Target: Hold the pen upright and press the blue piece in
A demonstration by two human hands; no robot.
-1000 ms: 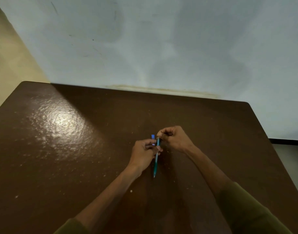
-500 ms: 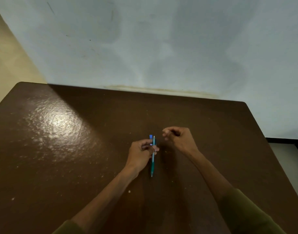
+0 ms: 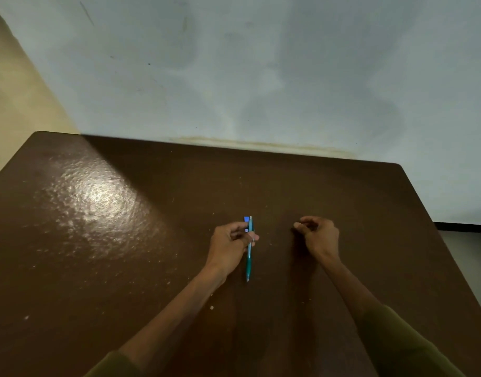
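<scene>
My left hand (image 3: pixel 228 244) pinches a slim teal pen (image 3: pixel 249 261) near its upper end, with the tip pointing toward me just above the dark brown table (image 3: pixel 111 254). A small blue piece (image 3: pixel 246 219) shows at the pen's top, beside my left fingertips. My right hand (image 3: pixel 319 235) hovers over the table a short way to the right of the pen, its fingers curled with thumb and forefinger pressed together. Whether it pinches something tiny is too small to tell.
The table's far edge meets a pale stained wall (image 3: pixel 261 77). Its right edge (image 3: pixel 435 232) drops to a light floor. A bright glare patch (image 3: pixel 98 194) lies on the left part of the tabletop, and small pale specks dot the surface.
My right hand has left the top of the pen and moved off to the right. My left hand keeps its hold on the pen.
</scene>
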